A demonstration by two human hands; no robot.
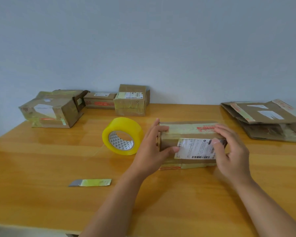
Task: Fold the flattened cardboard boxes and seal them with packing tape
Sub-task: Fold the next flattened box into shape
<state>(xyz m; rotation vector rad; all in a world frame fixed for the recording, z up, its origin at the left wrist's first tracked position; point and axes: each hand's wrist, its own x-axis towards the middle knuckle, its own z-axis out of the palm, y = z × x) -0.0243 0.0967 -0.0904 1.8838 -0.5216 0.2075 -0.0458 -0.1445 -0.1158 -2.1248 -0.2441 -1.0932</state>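
A small brown cardboard box (188, 132) with a white shipping label stands folded on the wooden table (41, 161), right of centre. My left hand (152, 147) grips its left end, thumb on the front face. At the box's right end my right hand (229, 149) grips it, fingers over the top edge and label. A yellow roll of packing tape (122, 135) lies tilted just left of my left hand. A flat blade wrapped partly in yellow tape (91, 183) lies nearer the front, to the left.
Three assembled boxes stand along the back by the wall: a large one (53, 110) at left, a low one (99, 100) and a taped one (132, 102). A pile of flattened cardboard boxes (266, 118) lies at the right.
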